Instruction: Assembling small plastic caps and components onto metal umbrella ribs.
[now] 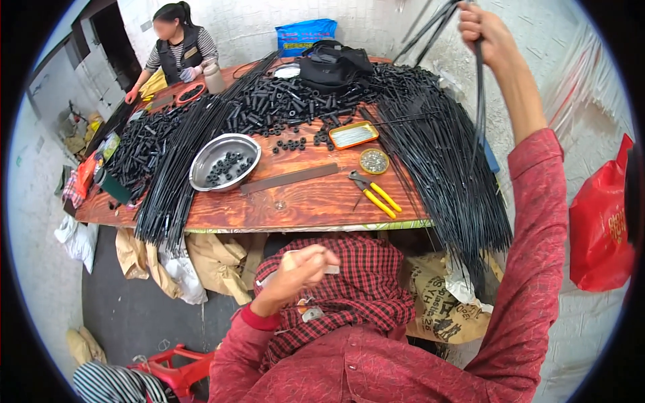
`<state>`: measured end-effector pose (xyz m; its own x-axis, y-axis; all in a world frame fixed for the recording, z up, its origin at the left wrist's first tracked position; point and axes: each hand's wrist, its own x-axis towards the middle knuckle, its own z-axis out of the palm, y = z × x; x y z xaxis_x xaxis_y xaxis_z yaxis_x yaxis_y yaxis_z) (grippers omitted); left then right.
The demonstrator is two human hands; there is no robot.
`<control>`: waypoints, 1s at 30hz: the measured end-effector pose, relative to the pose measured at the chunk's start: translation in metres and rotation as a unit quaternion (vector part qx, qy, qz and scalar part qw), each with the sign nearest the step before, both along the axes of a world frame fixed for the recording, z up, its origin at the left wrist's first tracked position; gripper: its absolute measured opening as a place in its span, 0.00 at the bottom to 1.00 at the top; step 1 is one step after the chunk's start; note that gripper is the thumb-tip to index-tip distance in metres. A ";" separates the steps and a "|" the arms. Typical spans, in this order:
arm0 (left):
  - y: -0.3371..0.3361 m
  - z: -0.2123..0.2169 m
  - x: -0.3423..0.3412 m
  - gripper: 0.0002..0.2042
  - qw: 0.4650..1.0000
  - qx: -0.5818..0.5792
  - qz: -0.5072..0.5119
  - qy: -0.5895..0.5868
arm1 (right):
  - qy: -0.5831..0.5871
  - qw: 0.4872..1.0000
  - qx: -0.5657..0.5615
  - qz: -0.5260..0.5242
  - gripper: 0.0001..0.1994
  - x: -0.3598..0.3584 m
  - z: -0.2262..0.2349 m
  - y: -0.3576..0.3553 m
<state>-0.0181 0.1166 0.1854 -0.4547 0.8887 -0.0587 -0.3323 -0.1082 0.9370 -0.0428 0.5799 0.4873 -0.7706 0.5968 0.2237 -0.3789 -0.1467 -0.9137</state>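
High at the far right, my right hand (485, 32) is closed round a few thin black rods (479, 94), which hang and bend down from it. Below it, a thick bundle of similar black rods (430, 141) lies across the table's right side, its near ends drooping past the edge. My left hand (302, 272) is held over my lap, above a red-and-black checked cloth (373, 269), with its fingers curled closed. A small pale bit (332, 269) shows at those fingers; what it is, I cannot make out.
On the wooden table (295, 213) are a metal bowl (201, 171) of black rings, yellow-handled pincers (384, 198), a flat dark bar (289, 179), an orange tray (354, 136) of pins, a small round tub (373, 161) and heaped black tubes (269, 111). Another person (180, 50) works at the far left.
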 end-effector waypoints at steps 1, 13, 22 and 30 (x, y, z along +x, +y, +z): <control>-0.012 -0.007 -0.004 0.15 0.999 0.006 0.025 -0.028 | 0.015 1.000 -0.001 0.004 0.10 0.007 0.003 0.011; 0.048 0.033 -0.055 0.12 0.968 0.140 0.207 -0.016 | -0.084 0.988 -0.011 0.130 0.10 0.029 -0.160 -0.146; 0.109 0.043 -0.099 0.14 0.953 0.127 0.238 0.137 | 0.041 0.989 0.089 0.110 0.13 -0.020 -0.200 -0.194; 0.138 0.033 -0.120 0.13 0.909 0.080 0.279 0.297 | 0.120 0.984 0.122 0.048 0.14 -0.057 -0.200 -0.216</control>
<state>-0.1377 0.2542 0.2184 -0.7470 0.4848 0.4549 0.3769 -0.2550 0.8905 -0.1002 0.3637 0.2875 -0.7284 0.4303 0.5331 -0.5825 0.0206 -0.8125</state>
